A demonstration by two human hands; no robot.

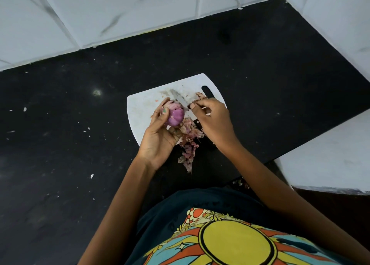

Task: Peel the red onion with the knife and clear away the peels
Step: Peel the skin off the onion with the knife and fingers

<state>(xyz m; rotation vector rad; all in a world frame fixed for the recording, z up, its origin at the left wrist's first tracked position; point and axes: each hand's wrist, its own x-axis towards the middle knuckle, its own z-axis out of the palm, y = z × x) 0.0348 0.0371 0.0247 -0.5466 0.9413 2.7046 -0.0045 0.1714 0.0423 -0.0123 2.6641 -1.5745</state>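
Two bare hands over a white cutting board [140, 108] on a black stone counter [70, 124]. Left hand [160, 136] curled around a red onion [175, 114], fingers clamped on it, thumb on its near-left side; onion held just above the left part of the board, mostly peeled, purple and shiny, with one small dark spot on top. Right hand [214, 120] just beside the onion, thumb and forefinger pinched together on a small dark scrap, hard to say if peel or something else. Knife [181, 99] flat on the board, not held, grey blade pointing away to the upper left, dark handle partly hidden under the right hand and sticking out over the near edge of the board. Dry pinkish peels [189, 144] in a heap between the two wrists, hanging down past the board's edge onto the counter; a few more peels [200, 96] beside the oval grip hole near the board's far right edge.

Counter dark, speckled, with many small white crumbs on the left side. Behind, white marble-look wall tiles [120, 14] with grey veins, meeting a second tiled wall in the corner at upper right. Lower right, a white ledge [330, 154]. At bottom, a dark shirt [236, 242] with a yellow sun print.
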